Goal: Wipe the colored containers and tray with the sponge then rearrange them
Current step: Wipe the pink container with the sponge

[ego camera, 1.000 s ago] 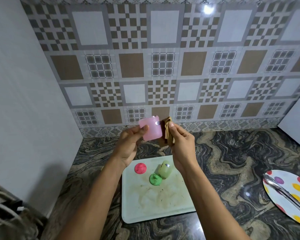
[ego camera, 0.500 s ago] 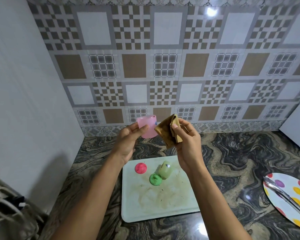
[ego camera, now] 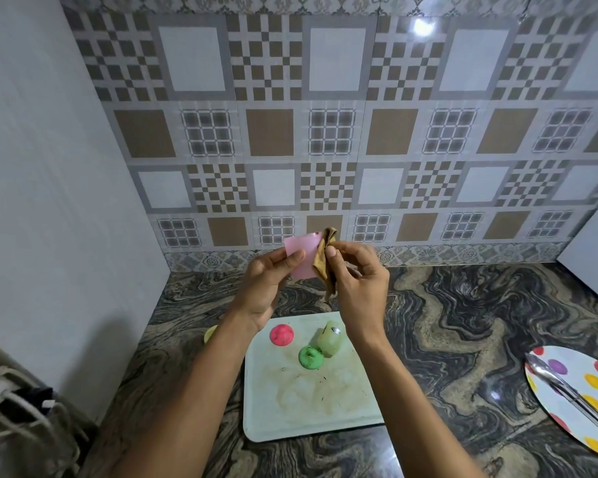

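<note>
One pink container [ego camera: 300,257] upright in left hand [ego camera: 266,288], sponge [ego camera: 325,267] alongside.

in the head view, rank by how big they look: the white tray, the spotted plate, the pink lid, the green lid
1. White rectangular tray, clearly largest.
2. White plate with coloured spots, partly cut off by the frame edge, so its full extent is unsure.
3. Round pink lid and round green lid: they look alike, no ranking.

Bare counter [ego camera: 463,322] lies open right of centre, between the tray [ego camera: 325,422] and the dotted plate [ego camera: 573,401] at the right edge. The tray's lower half is clear; two lids [ego camera: 281,335] and a green container [ego camera: 329,339] crowd its upper part. A wall [ego camera: 49,201] closes the left.
</note>
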